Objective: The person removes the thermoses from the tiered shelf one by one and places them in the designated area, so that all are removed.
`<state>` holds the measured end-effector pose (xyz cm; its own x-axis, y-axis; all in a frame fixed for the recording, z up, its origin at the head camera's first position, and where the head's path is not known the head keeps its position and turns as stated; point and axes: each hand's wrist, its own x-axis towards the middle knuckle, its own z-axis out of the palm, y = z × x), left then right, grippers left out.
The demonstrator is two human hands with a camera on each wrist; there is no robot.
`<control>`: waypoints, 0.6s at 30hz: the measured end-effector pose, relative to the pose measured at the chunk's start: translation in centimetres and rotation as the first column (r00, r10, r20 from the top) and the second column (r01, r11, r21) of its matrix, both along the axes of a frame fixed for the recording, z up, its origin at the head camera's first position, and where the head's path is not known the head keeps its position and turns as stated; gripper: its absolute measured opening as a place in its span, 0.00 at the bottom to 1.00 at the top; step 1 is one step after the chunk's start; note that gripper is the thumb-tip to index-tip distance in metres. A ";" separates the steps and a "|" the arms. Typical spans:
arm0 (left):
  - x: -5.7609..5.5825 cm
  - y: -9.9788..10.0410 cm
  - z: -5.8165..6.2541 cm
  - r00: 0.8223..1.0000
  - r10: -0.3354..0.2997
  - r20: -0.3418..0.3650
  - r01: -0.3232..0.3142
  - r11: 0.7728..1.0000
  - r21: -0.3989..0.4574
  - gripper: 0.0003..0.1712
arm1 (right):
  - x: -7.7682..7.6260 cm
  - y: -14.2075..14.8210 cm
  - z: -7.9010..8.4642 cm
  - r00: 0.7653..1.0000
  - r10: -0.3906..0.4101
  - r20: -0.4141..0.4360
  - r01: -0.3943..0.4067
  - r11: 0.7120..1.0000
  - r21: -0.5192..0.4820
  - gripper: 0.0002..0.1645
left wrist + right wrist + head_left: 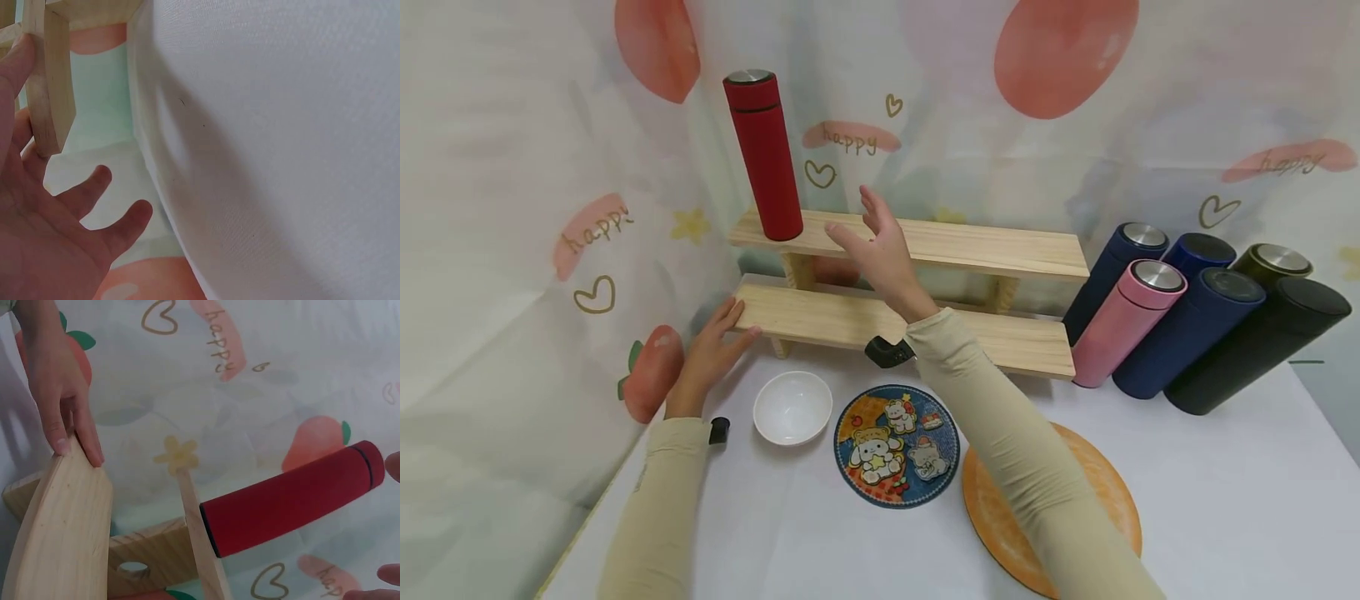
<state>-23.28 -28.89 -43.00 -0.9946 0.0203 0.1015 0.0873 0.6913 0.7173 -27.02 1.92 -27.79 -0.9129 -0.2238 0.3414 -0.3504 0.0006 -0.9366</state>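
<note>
A tall red thermos (765, 158) stands on the left end of the upper board of a two-tier wooden shelf (962, 246). My right hand (880, 250) is held in the air to the right of the thermos, apart from it, with thumb and fingers spread and nothing in them. In the right wrist view only fingertips show at the right edge, close to the red thermos (294, 497). My left hand (707, 358) holds the left end of the lower board (835, 317) between thumb and fingers. Its other fingers (128, 231) stick out free in the left wrist view.
Several thermoses, among them a pink one (1131, 321) and a black one (1258, 346), stand close together right of the shelf. In front lie a white bowl (792, 408), a round cartoon mat (865, 483) and an orange-slice mat (1105, 475). Printed curtains (925, 83) hang behind.
</note>
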 end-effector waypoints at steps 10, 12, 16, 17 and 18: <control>-0.5 0.0 -0.2 1.000 0.000 0.008 0.000 1.000 0.007 0.46 | -2.5 -3.9 1.6 0.999 -0.025 0.029 0.024 0.999 0.036 0.52; -0.6 -0.1 -0.3 1.000 -0.003 0.003 0.003 1.000 0.003 0.46 | -2.9 -4.6 1.9 0.999 -0.024 0.036 0.022 0.999 0.045 0.52; -0.7 -0.3 -0.5 1.000 -0.001 -0.016 0.001 1.000 -0.006 0.45 | -4.0 -6.2 2.4 0.999 -0.020 0.045 0.018 0.999 0.050 0.55; -0.6 -0.3 -0.6 1.000 0.002 -0.017 -0.002 1.000 -0.008 0.45 | -4.3 -6.6 2.5 0.998 -0.019 0.054 0.016 0.999 0.049 0.56; -0.6 -0.3 -0.6 1.000 0.003 -0.017 -0.003 1.000 -0.008 0.45 | -4.6 -7.0 2.7 0.998 -0.018 0.060 0.015 0.999 0.047 0.56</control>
<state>-23.89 -29.19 -43.58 -0.9928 0.0178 0.1184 0.0972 0.6970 0.7104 -31.59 -5.07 -25.12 -0.9353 -0.2231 0.2747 -0.2925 0.0502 -0.9550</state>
